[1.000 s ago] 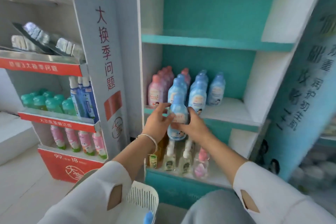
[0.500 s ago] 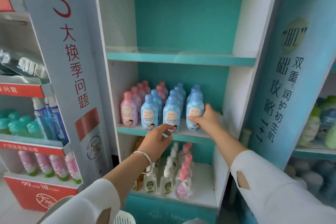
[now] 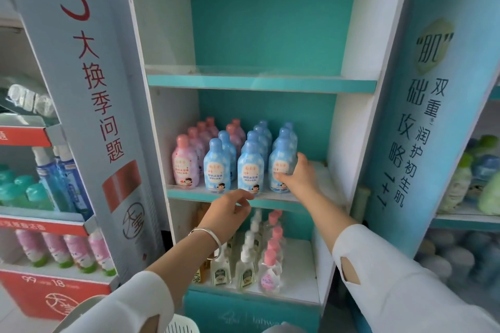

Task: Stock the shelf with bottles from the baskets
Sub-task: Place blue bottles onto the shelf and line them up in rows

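Right hand (image 3: 300,178) grips the front-right blue bottle (image 3: 280,167), upright on the middle shelf (image 3: 322,180); a pink bottle (image 3: 184,167) ends the same row. Left hand (image 3: 230,211), fingers loosely bent and empty, hovers at the shelf's front edge. Left panel (image 3: 89,76) reads "3 大换季问题"; right panel (image 3: 422,116) reads "双重润护初生肌".

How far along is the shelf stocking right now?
Done: the middle shelf already holds rows of pink bottles and blue bottles. In hand: the right hand grips the front-right blue bottle at the shelf's front; the left hand hovers open below, holding nothing. Left: bare shelf space shows right of that bottle, and the basket shows only its rim.
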A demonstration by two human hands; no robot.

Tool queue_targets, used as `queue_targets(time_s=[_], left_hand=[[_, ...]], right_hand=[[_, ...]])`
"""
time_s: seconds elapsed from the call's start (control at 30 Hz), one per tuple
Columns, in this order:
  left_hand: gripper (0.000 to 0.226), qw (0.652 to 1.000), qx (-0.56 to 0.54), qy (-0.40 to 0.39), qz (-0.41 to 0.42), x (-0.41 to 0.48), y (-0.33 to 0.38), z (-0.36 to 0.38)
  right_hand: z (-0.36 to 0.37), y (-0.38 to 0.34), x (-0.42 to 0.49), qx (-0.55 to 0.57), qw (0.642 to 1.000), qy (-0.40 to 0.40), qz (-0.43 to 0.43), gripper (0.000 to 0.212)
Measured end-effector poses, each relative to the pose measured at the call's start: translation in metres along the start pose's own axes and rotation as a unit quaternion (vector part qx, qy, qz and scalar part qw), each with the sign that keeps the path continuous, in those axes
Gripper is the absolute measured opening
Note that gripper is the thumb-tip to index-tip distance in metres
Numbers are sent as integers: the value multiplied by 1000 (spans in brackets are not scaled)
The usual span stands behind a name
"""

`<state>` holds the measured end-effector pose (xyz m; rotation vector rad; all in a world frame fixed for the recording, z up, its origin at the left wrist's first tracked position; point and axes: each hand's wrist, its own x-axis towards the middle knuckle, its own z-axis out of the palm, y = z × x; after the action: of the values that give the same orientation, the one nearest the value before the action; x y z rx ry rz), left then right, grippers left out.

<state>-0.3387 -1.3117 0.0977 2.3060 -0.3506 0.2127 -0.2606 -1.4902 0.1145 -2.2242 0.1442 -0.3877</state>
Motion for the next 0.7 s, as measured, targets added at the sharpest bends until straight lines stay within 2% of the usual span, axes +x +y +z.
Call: queue_targets(time_s=[0.07, 0.13, 0.2, 0.27, 0.4, 0.53, 0.7], left_hand=[[25, 1000, 2, 9, -8, -7, 1, -5], [24, 1000, 9, 20, -15, -15, -1, -13], [23, 999, 23, 27, -27, -26, -6, -24], [23, 998, 44, 26, -45, -39, -16, -36], [22, 993, 68, 36, -85, -70, -47, -60], [21, 985, 107, 49, -130, -107, -94, -84], [19, 968, 125, 33, -217, -146, -172, -101]], right_hand=[[-3, -5, -16, -42, 996, 69, -27, 61], [-4, -14, -36, -40, 989, 120, -74, 41], [-2, -24, -54, -21, 987, 102, -125, 22], [9, -33, -72, -22, 986, 30, -162, 14], [42, -52, -102, -49, 969, -139, -199, 15], [96, -65, -129, -97, 922, -310, -210, 21], [173, -68, -154, -150, 866, -426, -215, 27]])
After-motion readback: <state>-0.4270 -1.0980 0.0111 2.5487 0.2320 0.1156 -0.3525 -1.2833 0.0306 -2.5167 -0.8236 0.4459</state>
